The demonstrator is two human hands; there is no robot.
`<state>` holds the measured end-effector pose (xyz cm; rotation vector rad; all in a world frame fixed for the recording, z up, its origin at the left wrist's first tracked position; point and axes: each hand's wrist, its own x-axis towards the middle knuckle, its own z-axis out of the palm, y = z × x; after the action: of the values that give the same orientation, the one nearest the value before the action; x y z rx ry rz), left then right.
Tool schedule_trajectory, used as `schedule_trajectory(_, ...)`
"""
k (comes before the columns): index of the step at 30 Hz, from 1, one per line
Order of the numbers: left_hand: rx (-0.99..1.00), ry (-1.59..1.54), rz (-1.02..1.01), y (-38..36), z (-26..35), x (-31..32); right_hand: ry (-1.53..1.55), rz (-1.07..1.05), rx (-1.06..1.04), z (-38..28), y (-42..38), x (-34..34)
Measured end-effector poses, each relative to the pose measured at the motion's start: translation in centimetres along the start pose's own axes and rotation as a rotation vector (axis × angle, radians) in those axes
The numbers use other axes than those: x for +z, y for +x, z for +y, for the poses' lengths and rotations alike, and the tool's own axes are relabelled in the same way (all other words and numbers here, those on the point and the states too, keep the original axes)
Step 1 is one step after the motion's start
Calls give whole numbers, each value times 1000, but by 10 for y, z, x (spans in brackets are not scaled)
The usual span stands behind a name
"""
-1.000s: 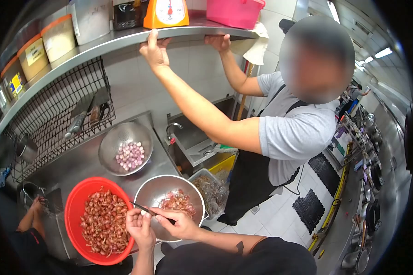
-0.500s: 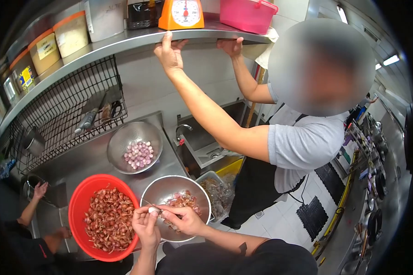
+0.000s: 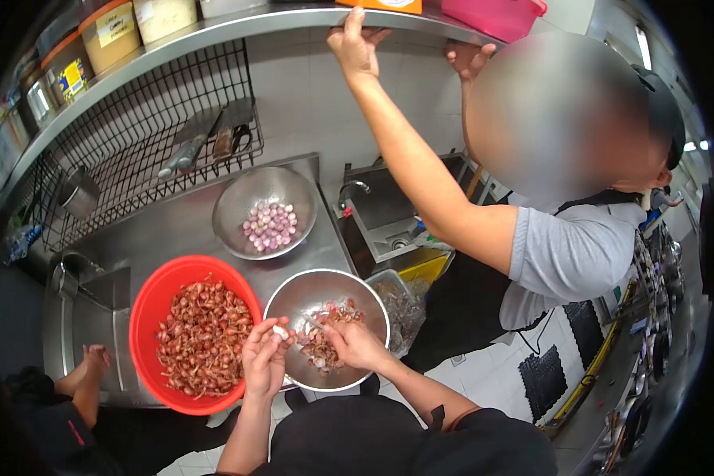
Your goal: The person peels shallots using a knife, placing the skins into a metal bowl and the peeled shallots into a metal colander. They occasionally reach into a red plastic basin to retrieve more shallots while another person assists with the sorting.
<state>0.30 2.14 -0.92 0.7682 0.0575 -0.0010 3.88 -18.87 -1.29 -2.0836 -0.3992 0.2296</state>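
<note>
In the head view, we hold a small shallot (image 3: 281, 332) up in our left hand (image 3: 266, 357), pinched between the thumb and fingertips. It looks white and smooth, rounded, with a slight shine, and much paler than the skins nearby. It sits just above the left rim of the wide steel bowl (image 3: 295, 295), between that bowl and the red basin (image 3: 140, 333). Our right hand (image 3: 357, 345) is closed around a small knife (image 3: 313, 321), its short blade pointing toward the shallot; the handle is mostly hidden in our grip. The right hand is over the steel bowl, where we see a loose heap of pinkish and brown papery scraps (image 3: 325, 353).

The red basin beside it is filled with reddish-brown shallots (image 3: 202, 341), dry-skinned, many with stringy ends. Behind these two vessels, on the metal counter (image 3: 329, 238), a second steel bowl (image 3: 234, 198) holds a cluster of bare shallots (image 3: 270, 226), glossy, pale pink to purple with whitish patches.

To our right, a co-worker in a grey shirt (image 3: 575, 254) has both hands raised to the edge of the shelf (image 3: 285, 28). On our left, another person's hand (image 3: 95, 361) is near the far sink (image 3: 95, 317); we cannot tell whether it holds anything.
</note>
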Motion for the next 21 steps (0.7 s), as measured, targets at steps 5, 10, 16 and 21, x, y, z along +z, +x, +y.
schedule_trajectory(5, 43, 134, 33, -1, -3, -3, -108, 210, -69, 2, -4, 6)
schedule_trajectory(10, 43, 116, -13, -2, 1, -1, 376, 131, 33, -5, -4, 13)
schedule_trajectory(16, 108, 93, -78, -3, 5, 12, 723, 47, 57, -54, -14, 4)
schedule_trajectory(21, 146, 127, -98, -4, 2, 8, 657, 8, -74, -57, -16, 14)
